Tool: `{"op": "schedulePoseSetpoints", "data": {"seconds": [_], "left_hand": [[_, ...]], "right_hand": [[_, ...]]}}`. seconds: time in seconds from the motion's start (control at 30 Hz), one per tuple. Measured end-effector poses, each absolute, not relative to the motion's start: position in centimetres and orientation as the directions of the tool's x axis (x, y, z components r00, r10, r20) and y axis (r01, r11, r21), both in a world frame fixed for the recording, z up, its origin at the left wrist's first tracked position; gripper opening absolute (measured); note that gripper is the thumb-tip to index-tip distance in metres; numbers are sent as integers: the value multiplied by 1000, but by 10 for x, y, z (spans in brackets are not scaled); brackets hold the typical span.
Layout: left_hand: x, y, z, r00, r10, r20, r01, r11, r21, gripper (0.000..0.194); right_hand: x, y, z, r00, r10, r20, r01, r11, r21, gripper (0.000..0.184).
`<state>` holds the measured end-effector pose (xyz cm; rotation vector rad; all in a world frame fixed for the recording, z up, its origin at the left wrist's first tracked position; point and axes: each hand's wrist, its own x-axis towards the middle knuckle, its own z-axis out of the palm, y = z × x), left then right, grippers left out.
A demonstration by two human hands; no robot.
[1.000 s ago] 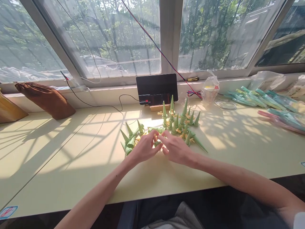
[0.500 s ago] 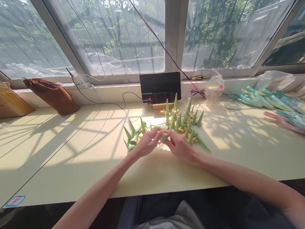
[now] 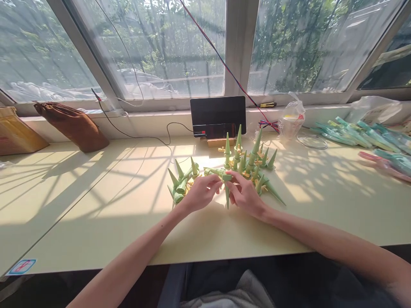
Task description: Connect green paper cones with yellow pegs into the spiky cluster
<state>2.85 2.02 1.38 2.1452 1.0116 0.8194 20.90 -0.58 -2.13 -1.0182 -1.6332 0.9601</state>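
Note:
In the head view, my right hand point(image 3: 245, 194) pinches a green cone-shaped piece point(image 3: 227, 197), its point turned down toward me and its wider ringed end at the top. Just left of it, my left hand point(image 3: 204, 190) has its fingers curled together by the cone's upper end. What those fingers hold, if anything, is hidden. Behind my right hand stand several green cones point(image 3: 255, 147) with small yellow pegs. More green pieces point(image 3: 180, 182) lie in a group beyond my left wrist.
A dark tablet point(image 3: 218, 111) and a phone lean on a small wooden stand point(image 3: 221, 143) at the back. A brown drawstring bag point(image 3: 73, 126) lies at left. Bagged green-blue items point(image 3: 349, 132) and a plastic-wrapped cup point(image 3: 290, 122) sit at right.
The green cone between my hands has turned so that its point now faces down. My left fingers have drawn back a little to the left, apart from my right fingers.

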Motion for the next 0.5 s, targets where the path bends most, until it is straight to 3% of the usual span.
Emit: {"op": "schedulePoseSetpoints", "data": {"seconds": [0.2,0.5], "left_hand": [[29,21,18,550,824,138,386,-397,833,28],[29,19,17,546,822,162,370,-410,833,34]], "right_hand": [[208,-7,-20,-166,943,289,119,310,-943,32],[207,-6,-20,-169,950,262,-19,262,-965,27]]}}
